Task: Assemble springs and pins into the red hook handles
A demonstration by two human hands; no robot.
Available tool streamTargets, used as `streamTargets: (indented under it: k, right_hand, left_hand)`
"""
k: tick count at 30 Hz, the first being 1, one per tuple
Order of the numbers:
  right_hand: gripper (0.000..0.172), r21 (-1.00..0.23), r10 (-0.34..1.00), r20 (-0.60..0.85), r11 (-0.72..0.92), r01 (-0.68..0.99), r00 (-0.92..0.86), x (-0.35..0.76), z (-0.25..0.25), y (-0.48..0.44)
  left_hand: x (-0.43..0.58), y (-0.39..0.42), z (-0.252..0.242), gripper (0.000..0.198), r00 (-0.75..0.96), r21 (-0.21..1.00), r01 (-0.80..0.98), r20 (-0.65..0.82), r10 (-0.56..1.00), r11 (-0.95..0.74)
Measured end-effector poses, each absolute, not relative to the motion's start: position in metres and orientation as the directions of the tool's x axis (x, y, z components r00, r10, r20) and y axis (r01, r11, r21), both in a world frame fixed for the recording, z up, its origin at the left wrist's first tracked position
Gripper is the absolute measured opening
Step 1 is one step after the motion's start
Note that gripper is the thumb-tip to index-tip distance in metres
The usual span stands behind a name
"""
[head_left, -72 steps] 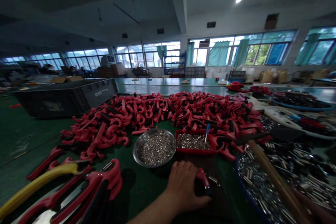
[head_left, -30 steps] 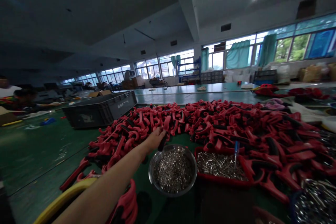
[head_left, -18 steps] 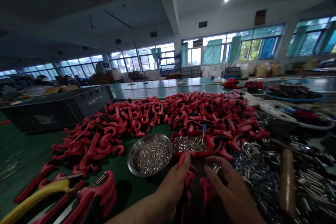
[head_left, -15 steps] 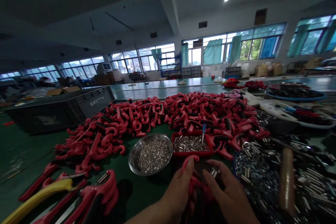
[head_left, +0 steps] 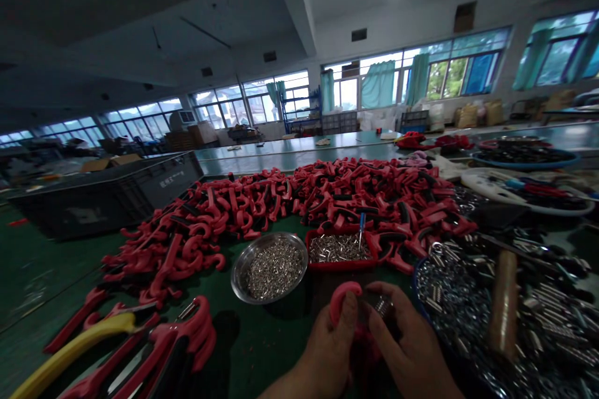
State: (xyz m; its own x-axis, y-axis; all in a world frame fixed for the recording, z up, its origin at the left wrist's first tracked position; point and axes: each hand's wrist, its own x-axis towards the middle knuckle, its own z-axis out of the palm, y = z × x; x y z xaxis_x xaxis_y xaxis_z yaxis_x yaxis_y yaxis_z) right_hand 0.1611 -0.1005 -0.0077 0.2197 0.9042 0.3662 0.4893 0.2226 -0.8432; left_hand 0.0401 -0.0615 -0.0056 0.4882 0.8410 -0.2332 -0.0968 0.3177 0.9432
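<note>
My left hand (head_left: 327,343) is closed around a red hooked plastic handle (head_left: 342,299), thumb lying along its curved end. The lower part of the handle drops into shadow between my hands. Opposite it, my right hand (head_left: 407,340) pinches a small metal coil spring (head_left: 382,307) between thumb and fingers, close beside the handle. Just beyond my hands are a steel bowl (head_left: 238,280) of tiny metal pins and a red tray (head_left: 344,265) of longer metal pins. A blue-handled screwdriver (head_left: 362,224) stands in the tray.
A large pile of red handles (head_left: 327,193) spreads behind the bowls. At right, a wooden tool handle (head_left: 504,308) rests over a basin of springs and metal parts (head_left: 449,299). Pruning shears (head_left: 154,349), one with a yellow grip, lie lower left. A dark crate (head_left: 103,193) stands far left.
My left hand and the red handle have moved slightly right, closer to the right hand and the spring. The hooked end now shows more fully. The view has shifted slightly.
</note>
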Motion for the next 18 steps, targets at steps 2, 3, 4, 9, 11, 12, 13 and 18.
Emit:
streamTargets:
  k: [2,3,4,9,11,12,13,18]
  right_hand:
    - [0.034,-0.826,0.900,0.391,0.250,0.505,0.194,0.163,-0.010,-0.100]
    - [0.039,-0.824,0.904,0.390,0.256,0.505,0.178,0.164,-0.011,-0.099]
    - [0.043,-0.832,0.913,0.372,0.248,0.497,0.168,0.165,-0.011,-0.097]
    - [0.045,-0.985,0.982,0.064,0.033,0.170,0.180,0.163,-0.015,-0.088]
    - [0.038,-0.999,0.987,-0.010,-0.017,0.047,0.161,0.161,-0.015,-0.086]
    - [0.036,-0.999,0.988,-0.017,-0.023,0.035,0.154,0.160,-0.015,-0.086]
    - [0.034,-0.999,0.988,-0.010,-0.018,0.049,0.153,0.159,-0.014,-0.086]
    - [0.024,-0.948,0.988,0.143,0.120,0.296,0.055,0.159,-0.010,-0.091]
  left_hand:
    - [0.038,-0.061,-0.007,0.058,0.518,0.936,-0.136,-0.212,0.829,0.325]
    - [0.037,-0.060,-0.008,0.056,0.525,0.934,-0.167,-0.187,0.830,0.316]
    - [0.036,-0.059,-0.008,0.053,0.516,0.935,-0.201,-0.152,0.843,0.291]
    - [0.031,-0.056,-0.013,0.056,0.379,0.974,-0.163,-0.085,0.922,0.157]
    - [0.031,-0.056,-0.018,0.066,0.373,0.977,-0.124,-0.116,0.921,0.174]
    - [0.031,-0.057,-0.021,0.070,0.366,0.975,-0.116,-0.136,0.921,0.191]
    - [0.030,-0.057,-0.023,0.073,0.348,0.973,-0.112,-0.154,0.925,0.204]
    - [0.025,-0.059,-0.026,0.067,0.245,0.989,-0.038,-0.129,0.961,0.143]
